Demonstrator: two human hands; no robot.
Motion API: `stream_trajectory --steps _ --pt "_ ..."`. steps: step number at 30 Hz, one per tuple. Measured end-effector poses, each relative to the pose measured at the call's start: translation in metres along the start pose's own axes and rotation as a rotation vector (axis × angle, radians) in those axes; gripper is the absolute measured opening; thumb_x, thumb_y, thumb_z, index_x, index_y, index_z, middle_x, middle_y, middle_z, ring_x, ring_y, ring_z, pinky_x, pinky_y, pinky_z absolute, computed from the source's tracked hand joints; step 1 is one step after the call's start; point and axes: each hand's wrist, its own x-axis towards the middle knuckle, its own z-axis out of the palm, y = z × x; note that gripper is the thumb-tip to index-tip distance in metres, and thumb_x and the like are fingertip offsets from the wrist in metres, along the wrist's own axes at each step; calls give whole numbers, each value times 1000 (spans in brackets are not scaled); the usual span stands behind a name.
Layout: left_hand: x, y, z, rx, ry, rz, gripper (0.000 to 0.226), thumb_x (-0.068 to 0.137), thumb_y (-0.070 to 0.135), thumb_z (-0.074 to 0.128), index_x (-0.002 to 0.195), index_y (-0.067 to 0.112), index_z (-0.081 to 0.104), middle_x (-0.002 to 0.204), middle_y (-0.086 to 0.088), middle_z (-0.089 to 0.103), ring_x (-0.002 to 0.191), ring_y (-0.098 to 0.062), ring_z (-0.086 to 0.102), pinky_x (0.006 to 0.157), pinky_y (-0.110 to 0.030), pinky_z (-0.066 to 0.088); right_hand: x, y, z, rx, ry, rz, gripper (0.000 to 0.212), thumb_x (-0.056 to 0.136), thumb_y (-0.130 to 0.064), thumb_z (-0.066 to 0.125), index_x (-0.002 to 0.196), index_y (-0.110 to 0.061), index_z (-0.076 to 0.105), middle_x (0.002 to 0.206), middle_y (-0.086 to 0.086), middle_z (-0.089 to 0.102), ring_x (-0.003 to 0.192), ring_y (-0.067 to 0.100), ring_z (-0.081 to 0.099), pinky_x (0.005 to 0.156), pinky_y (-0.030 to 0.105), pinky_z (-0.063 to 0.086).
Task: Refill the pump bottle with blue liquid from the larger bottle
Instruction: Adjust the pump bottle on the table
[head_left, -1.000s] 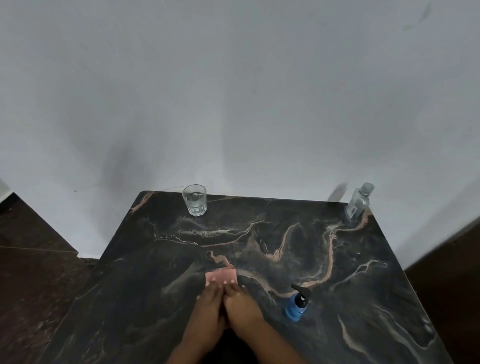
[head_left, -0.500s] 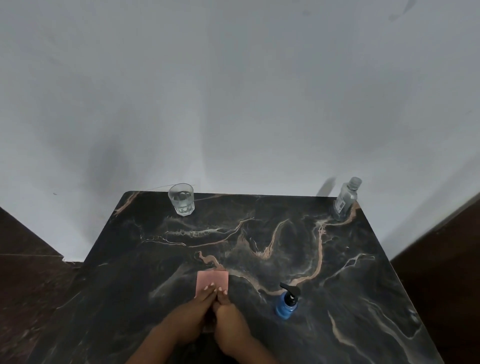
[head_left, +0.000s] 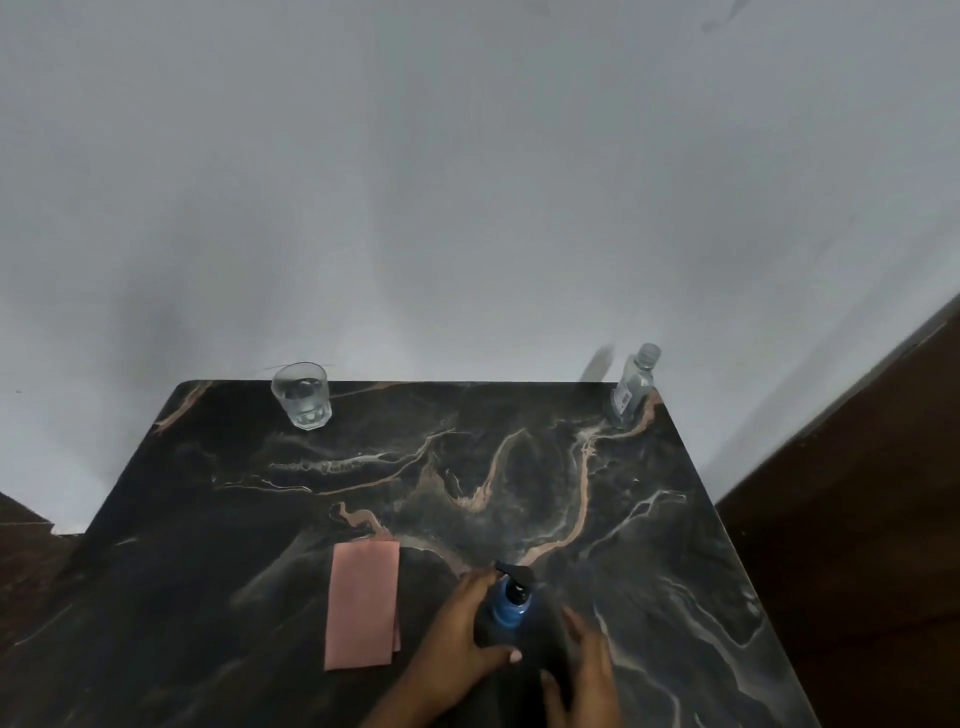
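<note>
Both hands off the pink cloth (head_left: 362, 605) since half a second ago; cloth now lying flat and alone on the table (head_left: 675, 519), left of the hands.

Left hand (head_left: 457, 639) moved right, now wrapped around the near-left side of the pump bottle (head_left: 511, 605): fingers curled past the neck, thumb tip showing at the base. Reads as a grip on the bottle.

Right hand (head_left: 582, 660) brought in close on the bottle's right, fingers spread and fairly straight. Contact with the bottle not resolvable; motion blur and dark table. No grasp evident, so taken as open.

Pump bottle upright near the front edge, centre-right. Black pump head still on, nozzle pointing left. Blue liquid visible in the upper body.

Capped clear bottle (head_left: 631, 387) at the far right corner, well apart from both hands, untouched. Contents look clear rather than blue from here; colour not certain. Glass (head_left: 302, 395) at far left, some clear liquid inside.

Judgement: cloth step finished, attention switched to the bottle. Likely step in hand: steadying the body with the left, right coming in to unscrew the pump. Refill itself not begun; nothing opened, nothing poured.
</note>
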Motion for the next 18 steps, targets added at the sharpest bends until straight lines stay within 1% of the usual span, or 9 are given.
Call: stream_trajectory --steps 1,3,6,8,9,11,14,16,18 --pt "2 0 7 -33 24 16 74 66 21 84 130 35 50 131 26 53 129 3 48 108 -16 39 4 -3 -5 -53 -81 -9 69 74 11 69 135 -14 49 137 -8 47 130 0 40 103 0 27" --pt "5 -2 17 -80 105 23 65 67 12 82 123 32 57 122 22 61 121 2 57 106 -24 45 12 1 -8 -53 -155 -3 80 74 4 71 142 -20 39 141 -13 40 131 -4 36 103 -3 22" --pt "7 -2 26 -90 211 -23 54 72 6 75 113 39 63 113 20 68 111 3 64 100 -27 51 24 -16 0 -7 -255 6 80 71 7 64 143 -20 43 141 -8 50 133 3 46 107 13 38" --pt "8 -3 28 -74 236 -35 53 73 8 73 112 43 63 110 18 71 107 3 66 96 -23 53 29 -15 5 33 -252 -16 74 72 7 61 140 -19 49 136 -7 59 129 3 52 107 26 44" --pt "9 -5 29 -69 243 -44 52 73 9 73 111 43 63 109 17 72 106 3 66 95 -23 53 31 -14 6 42 -236 8 70 74 6 60 138 -21 52 133 -9 62 126 1 55 106 28 45" --pt "11 -8 30 -90 245 -67 49 71 13 75 111 40 64 108 14 73 106 0 67 96 -28 54 34 -15 9 62 -215 37 64 78 4 61 131 -30 57 125 -14 65 119 -5 57 103 24 46" --pt "16 -8 30 -126 242 -92 50 69 21 76 113 41 65 109 13 74 108 -2 68 98 -33 54 44 -17 9 63 -166 17 67 76 8 61 119 -43 56 114 -21 66 108 -14 58 93 12 47" --pt "24 -5 29 -144 241 -86 49 70 25 76 115 40 64 110 11 74 108 -4 68 97 -33 54 52 -16 7 61 -156 -19 68 75 11 60 118 -41 57 113 -21 65 106 -15 59 91 12 48" --pt "39 4 28 -157 233 -73 48 74 22 75 117 38 63 111 11 74 109 -6 68 97 -31 54 65 -14 4 49 -150 -57 67 76 10 61 122 -38 57 117 -22 64 109 -13 58 93 13 48"
